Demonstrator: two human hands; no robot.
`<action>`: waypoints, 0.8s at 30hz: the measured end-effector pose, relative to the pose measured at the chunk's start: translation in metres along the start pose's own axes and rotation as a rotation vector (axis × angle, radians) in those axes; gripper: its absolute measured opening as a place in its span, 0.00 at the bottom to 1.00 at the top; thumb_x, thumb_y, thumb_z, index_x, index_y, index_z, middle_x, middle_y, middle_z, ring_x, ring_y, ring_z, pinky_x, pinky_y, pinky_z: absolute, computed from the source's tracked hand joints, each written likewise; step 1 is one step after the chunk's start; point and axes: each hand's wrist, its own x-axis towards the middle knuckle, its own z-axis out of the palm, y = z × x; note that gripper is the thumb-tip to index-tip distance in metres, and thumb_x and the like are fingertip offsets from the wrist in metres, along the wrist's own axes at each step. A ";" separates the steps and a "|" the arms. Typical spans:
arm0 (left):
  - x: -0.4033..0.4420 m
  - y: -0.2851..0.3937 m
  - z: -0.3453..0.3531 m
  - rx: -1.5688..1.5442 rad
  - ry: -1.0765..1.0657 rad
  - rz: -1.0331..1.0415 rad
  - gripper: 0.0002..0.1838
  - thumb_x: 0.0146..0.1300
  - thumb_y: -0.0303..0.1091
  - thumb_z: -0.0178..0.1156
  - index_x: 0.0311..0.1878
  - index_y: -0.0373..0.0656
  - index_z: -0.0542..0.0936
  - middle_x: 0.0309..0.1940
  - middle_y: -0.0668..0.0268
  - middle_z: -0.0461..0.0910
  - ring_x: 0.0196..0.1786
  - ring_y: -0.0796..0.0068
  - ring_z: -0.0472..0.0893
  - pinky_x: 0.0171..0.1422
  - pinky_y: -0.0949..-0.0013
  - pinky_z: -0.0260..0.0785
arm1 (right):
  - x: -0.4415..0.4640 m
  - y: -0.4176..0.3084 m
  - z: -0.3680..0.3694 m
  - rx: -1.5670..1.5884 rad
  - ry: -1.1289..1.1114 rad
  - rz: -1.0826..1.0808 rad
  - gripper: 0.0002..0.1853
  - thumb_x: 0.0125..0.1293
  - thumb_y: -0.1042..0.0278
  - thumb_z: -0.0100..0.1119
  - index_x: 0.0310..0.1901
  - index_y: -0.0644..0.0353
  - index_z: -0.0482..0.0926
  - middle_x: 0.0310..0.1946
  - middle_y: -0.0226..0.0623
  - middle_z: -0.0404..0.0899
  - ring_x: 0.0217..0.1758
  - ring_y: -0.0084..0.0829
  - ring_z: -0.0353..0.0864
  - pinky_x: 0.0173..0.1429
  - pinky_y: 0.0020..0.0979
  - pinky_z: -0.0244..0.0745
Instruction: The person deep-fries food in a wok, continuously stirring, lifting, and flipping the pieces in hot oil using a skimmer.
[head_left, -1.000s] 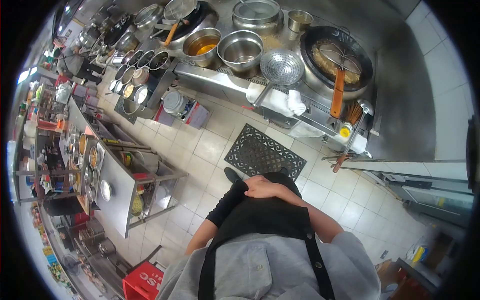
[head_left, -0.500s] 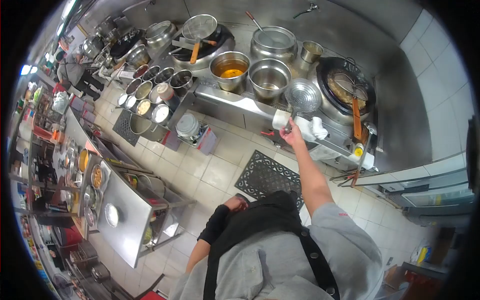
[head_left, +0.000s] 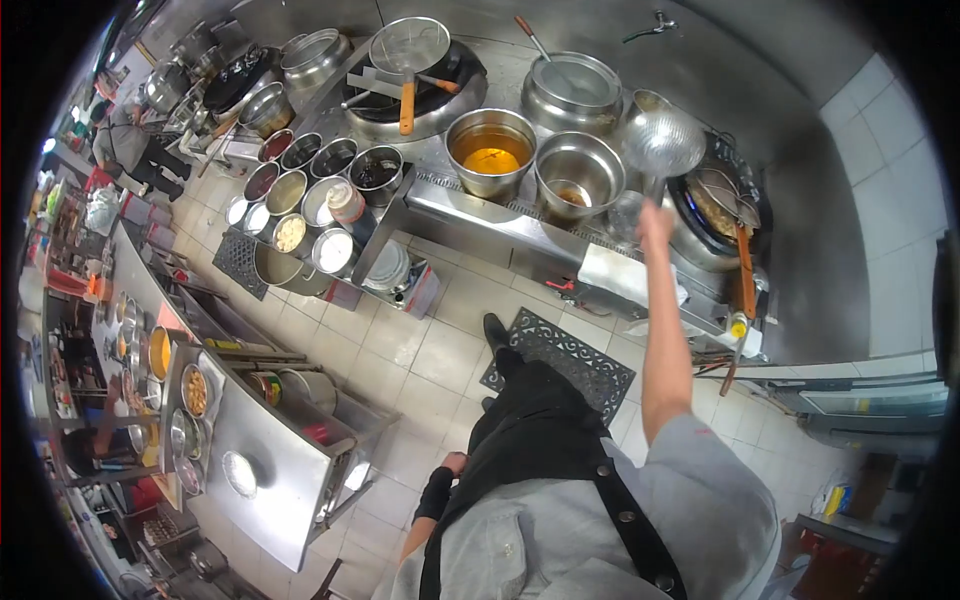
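My right hand is closed around the handle of a perforated metal strainer ladle, raised above the stove. Its round bowl partly covers a small metal pot behind it. To its right a wok holds food, with a wooden-handled wire skimmer lying across it. Left of the ladle stand a steel pot with a little liquid and another pot with orange-yellow oil. My left hand hangs beside my black apron, its fingers mostly hidden.
A folded white cloth lies on the stove's front ledge. Several sauce containers stand to the left. A steel table is at lower left, and a black mat lies on the floor. Another person stands far left.
My right hand has lifted the strainer ladle from the stove's front edge, up and to the right. My left hand has shifted down and left, and the view has turned slightly.
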 end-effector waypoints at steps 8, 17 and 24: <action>0.008 -0.013 -0.129 -0.593 0.269 -0.340 0.11 0.59 0.35 0.55 0.37 0.39 0.84 0.30 0.58 0.84 0.37 0.64 0.84 0.42 0.61 0.75 | 0.165 -0.092 0.170 0.385 -0.264 0.328 0.07 0.61 0.71 0.58 0.28 0.60 0.71 0.19 0.30 0.67 0.13 0.19 0.59 0.13 0.24 0.52; 0.048 -0.009 -0.284 -1.324 0.362 -0.660 0.11 0.63 0.26 0.52 0.41 0.36 0.84 0.26 0.62 0.82 0.28 0.77 0.79 0.31 0.75 0.70 | 0.210 -0.084 0.340 0.636 -0.194 0.606 0.04 0.64 0.74 0.52 0.39 0.56 0.68 0.25 0.33 0.68 0.18 0.19 0.63 0.15 0.21 0.53; 0.081 -0.060 -0.266 -1.080 0.221 -0.398 0.13 0.64 0.29 0.52 0.42 0.40 0.86 0.27 0.64 0.83 0.34 0.75 0.81 0.38 0.74 0.71 | 0.220 -0.092 0.363 0.653 -0.220 0.581 0.03 0.64 0.70 0.54 0.34 0.54 0.70 0.19 0.29 0.67 0.15 0.19 0.66 0.12 0.22 0.58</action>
